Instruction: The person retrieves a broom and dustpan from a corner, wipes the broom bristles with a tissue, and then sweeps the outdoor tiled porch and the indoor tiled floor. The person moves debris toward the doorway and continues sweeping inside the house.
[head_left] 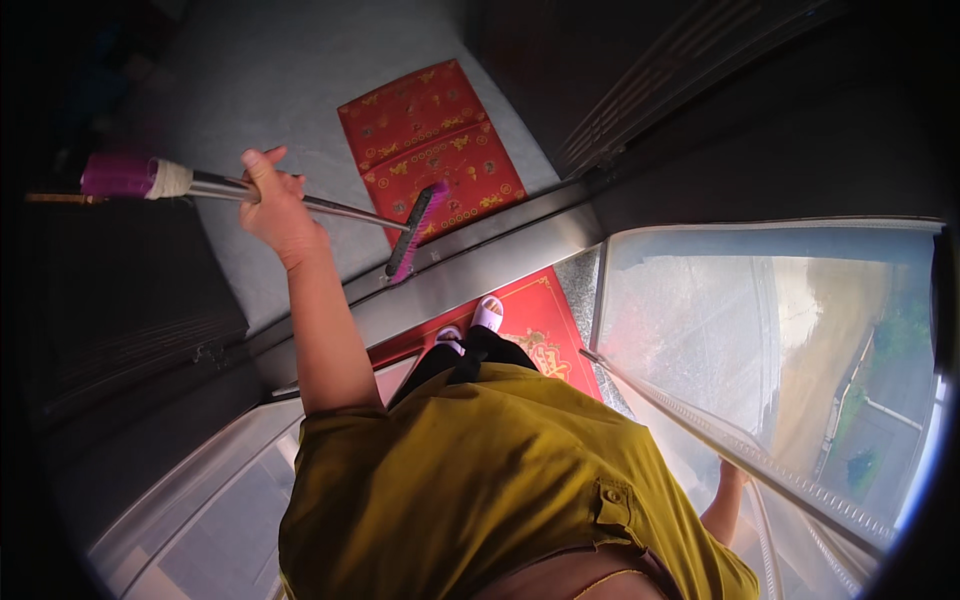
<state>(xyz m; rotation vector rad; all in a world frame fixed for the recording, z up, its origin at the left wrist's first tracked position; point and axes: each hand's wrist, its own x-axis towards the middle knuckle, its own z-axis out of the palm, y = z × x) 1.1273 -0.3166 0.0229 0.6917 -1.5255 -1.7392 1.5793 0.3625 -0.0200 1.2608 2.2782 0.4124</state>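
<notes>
My left hand (pixel 275 205), at the end of an outstretched arm, is closed round the metal handle of a broom (pixel 350 212). Its dark head with purple bristles lies across the near edge of a red mat (pixel 430 140) and the metal door sill (pixel 480 258). At the far left, the handle's other end has a purple piece and a pale wrapped band. At the lower right, my right hand (pixel 733 472) is up against the edge of a clear plastic door curtain (pixel 690 400); its fingers are hidden there.
I stand on a second red mat (pixel 540 315) with gold print, wearing pale slippers (pixel 488 313). Dark door panels flank the opening, one at right (pixel 760 130) and one at left (pixel 130 300). Beyond the sill lies a grey floor (pixel 270 90). More clear curtain (pixel 220 500) hangs at lower left.
</notes>
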